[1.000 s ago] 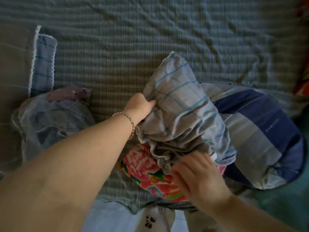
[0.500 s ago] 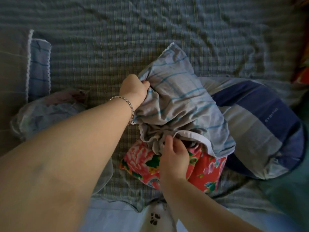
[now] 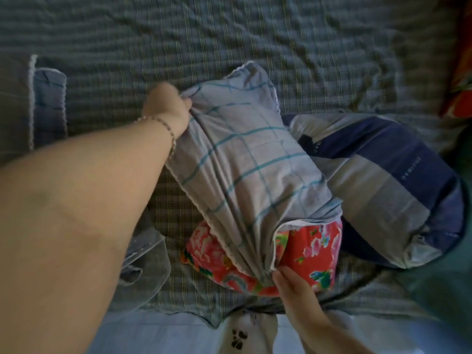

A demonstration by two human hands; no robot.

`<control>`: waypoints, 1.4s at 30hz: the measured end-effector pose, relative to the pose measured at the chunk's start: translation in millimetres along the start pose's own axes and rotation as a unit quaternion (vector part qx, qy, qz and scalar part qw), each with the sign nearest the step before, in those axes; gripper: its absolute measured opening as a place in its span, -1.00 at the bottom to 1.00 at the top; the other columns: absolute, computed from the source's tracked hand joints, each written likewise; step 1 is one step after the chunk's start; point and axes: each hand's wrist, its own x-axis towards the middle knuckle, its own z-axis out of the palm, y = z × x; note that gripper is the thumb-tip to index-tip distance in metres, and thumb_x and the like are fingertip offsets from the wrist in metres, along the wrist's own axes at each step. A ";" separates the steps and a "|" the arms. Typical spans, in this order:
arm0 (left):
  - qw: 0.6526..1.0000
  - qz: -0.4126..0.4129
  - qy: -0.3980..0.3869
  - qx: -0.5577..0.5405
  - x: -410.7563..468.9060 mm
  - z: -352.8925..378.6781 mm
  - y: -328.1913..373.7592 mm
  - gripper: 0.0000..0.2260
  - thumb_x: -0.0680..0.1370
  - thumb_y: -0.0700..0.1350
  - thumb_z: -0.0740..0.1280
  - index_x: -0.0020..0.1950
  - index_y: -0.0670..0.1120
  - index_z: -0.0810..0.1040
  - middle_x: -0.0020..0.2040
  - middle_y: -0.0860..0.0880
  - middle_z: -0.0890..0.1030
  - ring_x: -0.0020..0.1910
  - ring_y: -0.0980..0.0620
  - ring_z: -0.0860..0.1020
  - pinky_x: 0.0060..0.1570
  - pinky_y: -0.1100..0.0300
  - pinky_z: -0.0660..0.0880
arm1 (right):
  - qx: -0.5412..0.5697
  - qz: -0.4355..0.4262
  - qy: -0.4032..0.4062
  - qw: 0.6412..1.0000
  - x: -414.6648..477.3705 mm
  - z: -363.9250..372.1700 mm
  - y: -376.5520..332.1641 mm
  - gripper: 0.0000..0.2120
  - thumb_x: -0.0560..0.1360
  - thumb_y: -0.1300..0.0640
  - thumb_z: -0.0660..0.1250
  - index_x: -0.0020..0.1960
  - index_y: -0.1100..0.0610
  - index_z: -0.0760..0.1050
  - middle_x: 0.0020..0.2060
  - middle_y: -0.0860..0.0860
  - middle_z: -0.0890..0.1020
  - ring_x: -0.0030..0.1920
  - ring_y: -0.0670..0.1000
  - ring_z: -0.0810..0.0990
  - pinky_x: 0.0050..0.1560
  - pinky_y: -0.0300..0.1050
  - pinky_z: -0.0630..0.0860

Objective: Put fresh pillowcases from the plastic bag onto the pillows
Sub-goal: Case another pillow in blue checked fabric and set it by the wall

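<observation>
A grey pillowcase (image 3: 245,159) with teal check lines covers most of a red floral pillow (image 3: 306,254), whose near end still shows. My left hand (image 3: 167,108) grips the pillowcase's far left corner. At the near end my right hand (image 3: 291,284) pinches the gathered open edge of the pillowcase against the pillow. A clear plastic bag (image 3: 145,259) lies to the left, partly hidden under my left forearm.
All lies on a checked grey bedsheet (image 3: 178,34). A navy and grey striped pillow (image 3: 390,190) rests right of the floral one. Another checked pillowcase with a white trim (image 3: 47,108) sits at the far left. The bed's near edge and floor show below.
The pillowcase has been drawn down over more of the floral pillow and now lies stretched. My left hand moved up and away; my right hand pulled the open edge toward me.
</observation>
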 end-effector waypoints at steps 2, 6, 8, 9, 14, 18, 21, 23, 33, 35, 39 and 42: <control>0.998 0.005 0.012 -0.060 -16.5 14.3 -16.1 -0.81 0.59 -0.11 0.16 -0.03 -0.16 0.53 -0.04 -0.14 0.54 0.08 -0.16 0.52 -0.09 0.15 0.33 | 0.000 0.100 -0.075 0.992 11.0 8.3 -12.5 -0.79 0.58 0.16 0.18 -0.13 0.09 0.56 -0.19 0.01 0.63 -0.13 -0.01 0.58 -0.12 -0.25 0.44; 0.980 0.176 0.083 -0.049 -91.9 30.6 -32.9 -0.74 0.54 -0.07 0.23 0.18 -0.13 0.51 0.27 -0.22 0.41 0.24 -0.22 0.40 0.20 -0.05 0.36 | -0.026 0.023 -0.080 0.996 -4.5 9.4 -29.3 -0.86 0.44 0.22 0.33 -0.10 -0.01 0.54 -0.22 -0.11 0.64 -0.20 -0.23 0.58 -0.13 -0.26 0.51; 0.950 0.296 0.056 -0.080 -142.8 32.9 -33.4 -0.67 0.45 0.08 0.29 0.05 -0.15 0.55 0.10 -0.21 0.48 0.05 -0.21 0.49 0.05 0.00 0.44 | -0.061 -0.053 0.056 0.995 -6.7 -10.7 -36.6 -0.74 0.39 0.31 0.32 -0.13 -0.06 0.44 -0.18 -0.10 0.59 -0.17 -0.18 0.54 -0.11 -0.25 0.44; 0.937 0.339 0.017 -0.079 -166.4 34.0 -31.7 -0.60 0.40 0.18 0.29 -0.02 -0.13 0.54 0.01 -0.16 0.50 -0.03 -0.17 0.51 -0.04 0.04 0.48 | -0.108 -0.114 0.130 0.979 -1.6 -24.9 -41.5 -0.74 0.38 0.30 0.30 -0.10 -0.05 0.40 -0.12 -0.05 0.54 -0.12 -0.12 0.48 -0.08 -0.22 0.39; 0.903 0.405 -0.116 0.086 -223.9 52.0 -25.9 -0.36 0.13 0.38 0.34 -0.02 -0.04 0.39 -0.09 -0.07 0.49 -0.17 -0.13 0.52 -0.31 0.06 0.52 | -0.402 -0.152 0.133 0.893 54.0 -77.5 -55.0 -0.60 0.29 0.18 0.39 0.13 0.12 0.52 0.18 0.15 0.42 0.22 0.20 0.33 0.19 0.11 0.32; 0.891 0.430 -0.095 0.107 -230.5 57.8 -17.4 -0.39 0.13 0.11 0.49 0.10 -0.01 0.38 0.05 -0.12 0.47 -0.15 -0.15 0.51 -0.33 0.07 0.47 | -0.460 -0.171 0.084 0.867 78.9 -91.0 -82.5 -0.75 0.39 0.13 0.20 -0.06 0.20 0.57 -0.10 0.12 0.60 -0.02 0.19 0.53 -0.06 -0.03 0.33; 0.880 0.467 -0.055 0.066 -238.5 53.2 -16.9 -0.74 0.28 -0.11 0.40 -0.09 -0.05 0.44 -0.10 -0.12 0.54 -0.24 -0.14 0.51 -0.47 0.13 0.45 | -0.460 -0.236 0.049 0.855 67.9 -100.8 -87.3 -0.97 0.34 0.27 0.31 -0.27 0.20 0.52 -0.36 0.09 0.58 -0.33 0.13 0.56 -0.39 -0.17 0.33; 0.855 0.514 -0.053 0.043 -241.9 51.9 -37.7 -0.95 0.32 -0.16 0.23 -0.25 -0.08 0.45 -0.24 -0.07 0.52 -0.30 -0.10 0.50 -0.54 0.19 0.41 | -0.492 -0.355 0.055 0.793 46.5 -111.7 -67.5 -0.94 0.15 0.23 0.34 -0.43 0.15 0.46 -0.54 0.04 0.49 -0.55 0.08 0.49 -0.58 -0.28 0.25; 0.969 -0.191 -0.123 -0.094 -233.7 69.8 -104.2 -0.67 0.38 -0.24 0.44 0.09 -0.25 0.43 0.12 -0.22 0.45 0.08 -0.28 0.43 -0.04 -0.02 0.41 | -0.372 -0.102 0.135 0.913 60.5 -91.4 0.9 -0.86 0.31 0.39 0.34 -0.17 0.22 0.53 -0.06 0.06 0.45 -0.03 0.10 0.45 0.05 -0.06 0.41; 0.919 -0.271 -0.134 -0.255 -239.3 83.0 -100.9 -0.83 0.52 -0.16 0.32 0.05 -0.20 0.45 -0.02 -0.07 0.50 0.02 -0.16 0.47 -0.17 0.13 0.38 | -0.212 -0.015 0.204 0.956 68.1 -94.2 3.1 -0.85 0.40 0.41 0.23 -0.16 0.19 0.45 0.00 0.01 0.38 0.03 0.06 0.40 0.09 -0.18 0.30; 0.917 -0.231 -0.131 -0.297 -244.9 107.5 -115.3 -0.56 0.45 0.14 0.21 0.24 -0.04 0.47 0.12 -0.10 0.54 0.11 -0.12 0.50 0.08 -0.07 0.49 | 0.026 0.097 0.154 0.983 85.8 -95.5 -8.1 -0.89 0.55 0.16 0.17 0.07 0.13 0.35 -0.04 0.06 0.50 -0.09 0.02 0.51 -0.19 -0.14 0.42; 0.901 -0.247 -0.171 -0.312 -242.5 119.8 -118.5 -0.55 0.36 0.24 0.25 0.20 0.11 0.43 0.17 0.02 0.51 0.11 -0.06 0.49 0.13 -0.08 0.47 | 0.066 0.127 0.041 0.989 102.3 -90.1 -15.2 -0.66 0.57 -0.02 0.13 0.30 0.07 0.25 0.05 0.08 0.54 0.04 0.10 0.55 -0.07 -0.04 0.51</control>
